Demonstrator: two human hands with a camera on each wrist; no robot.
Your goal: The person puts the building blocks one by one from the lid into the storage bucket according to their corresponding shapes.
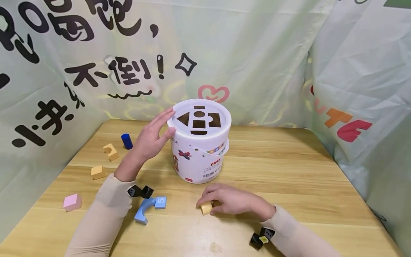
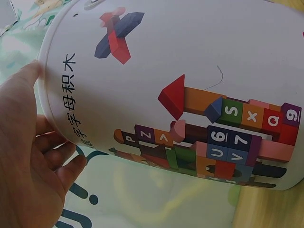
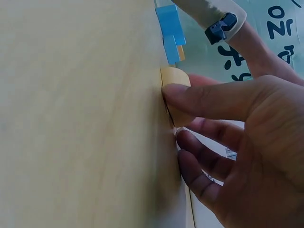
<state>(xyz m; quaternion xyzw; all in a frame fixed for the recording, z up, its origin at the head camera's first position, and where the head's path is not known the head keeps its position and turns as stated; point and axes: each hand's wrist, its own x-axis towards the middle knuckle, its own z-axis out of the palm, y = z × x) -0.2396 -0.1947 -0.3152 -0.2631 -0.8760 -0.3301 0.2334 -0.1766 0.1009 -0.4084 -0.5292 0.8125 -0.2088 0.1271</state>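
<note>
A white lidded bucket [image 1: 199,157] with block pictures on its wall stands upright on the table. Several shaped holes pierce its lid [image 1: 174,117]. My left hand [image 1: 153,137] rests against the left of the bucket's rim, fingers extended; the left wrist view shows that hand [image 2: 28,156] along the lid edge, thumb and fingers spread. In front of the bucket my right hand [image 1: 229,200] pinches a small natural-wood block [image 1: 206,208] between thumb and fingers, low at the tabletop. Up close in the right wrist view, the block [image 3: 178,102] has a rounded side.
Left of my right hand lie a blue arch block [image 1: 143,210] and a blue square block [image 1: 160,202] marked 5. Farther left are a pink block [image 1: 72,202], a wood block [image 1: 97,172], a notched wood block [image 1: 111,152] and a dark blue cylinder [image 1: 126,141]. Printed cloth surrounds the table.
</note>
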